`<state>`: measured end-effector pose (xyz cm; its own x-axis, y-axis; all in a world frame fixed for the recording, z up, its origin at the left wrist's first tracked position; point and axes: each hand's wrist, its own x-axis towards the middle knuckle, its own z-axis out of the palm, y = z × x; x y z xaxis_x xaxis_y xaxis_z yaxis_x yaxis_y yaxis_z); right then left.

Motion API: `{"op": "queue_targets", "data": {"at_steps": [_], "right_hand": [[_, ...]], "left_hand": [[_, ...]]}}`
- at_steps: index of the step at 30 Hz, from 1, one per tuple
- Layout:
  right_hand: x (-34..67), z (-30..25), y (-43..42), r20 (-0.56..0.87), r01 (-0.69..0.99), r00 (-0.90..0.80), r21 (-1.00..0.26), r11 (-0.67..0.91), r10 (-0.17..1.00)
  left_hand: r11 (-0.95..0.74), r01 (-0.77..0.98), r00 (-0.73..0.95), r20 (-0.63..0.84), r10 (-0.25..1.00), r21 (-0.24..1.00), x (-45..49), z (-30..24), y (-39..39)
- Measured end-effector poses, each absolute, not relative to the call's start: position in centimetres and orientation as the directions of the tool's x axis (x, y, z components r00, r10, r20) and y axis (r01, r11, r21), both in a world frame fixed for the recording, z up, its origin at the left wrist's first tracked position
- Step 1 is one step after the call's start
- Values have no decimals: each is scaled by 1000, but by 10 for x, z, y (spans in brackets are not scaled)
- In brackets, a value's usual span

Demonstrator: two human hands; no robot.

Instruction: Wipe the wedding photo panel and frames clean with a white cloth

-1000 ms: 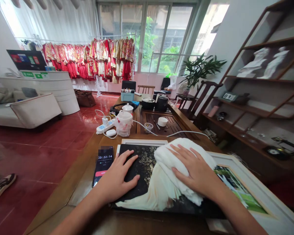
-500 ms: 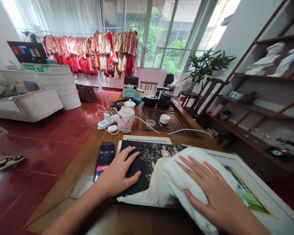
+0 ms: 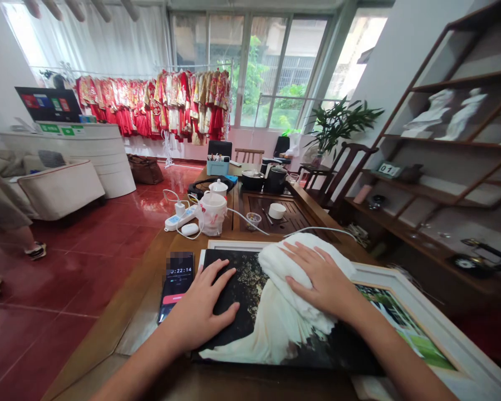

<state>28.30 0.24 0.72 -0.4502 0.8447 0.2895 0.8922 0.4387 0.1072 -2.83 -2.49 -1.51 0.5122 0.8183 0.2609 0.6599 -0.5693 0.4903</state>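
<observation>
A wedding photo panel (image 3: 242, 301) with a dark background and a pale trailing dress lies flat before me. My left hand (image 3: 209, 303) rests open on its left part, fingers spread. Bunched on the panel's upper right is a white towel (image 3: 275, 256), with my right hand (image 3: 317, 278) pressed over it and holding it, thumb apart from the fingers. The towel and hand cover the upper part of the picture. Beside my left wrist is a phone (image 3: 177, 284) showing a timer.
Under the panel's right side lies a white-framed picture (image 3: 426, 312). Beyond are a lidded cup (image 3: 212, 214), a power strip (image 3: 177, 218), a cable, a small white bowl (image 3: 277, 210) and a tea tray (image 3: 294, 217). A person's legs (image 3: 14, 234) show at far left.
My right hand has slid the towel up and to the left, uncovering the panel's lower right. The left hand keeps its place on the panel. The person at left has shifted.
</observation>
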Motion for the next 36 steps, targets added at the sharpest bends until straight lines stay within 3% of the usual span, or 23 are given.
{"op": "queue_targets", "data": {"at_steps": [13,27,36], "right_hand": [[277,5,-81,271,837,-547,200,510,792],[264,18,2,246,851,-520,66,522,818],[259,18,-46,226,829,-555,75,554,801]], "left_hand": [[-570,647,510,268,817,507,-30,-17,-25],[-565,650,521,243,818,508,-29,-14,-26],[-575,650,523,257,813,497,-29,-17,-25]]}}
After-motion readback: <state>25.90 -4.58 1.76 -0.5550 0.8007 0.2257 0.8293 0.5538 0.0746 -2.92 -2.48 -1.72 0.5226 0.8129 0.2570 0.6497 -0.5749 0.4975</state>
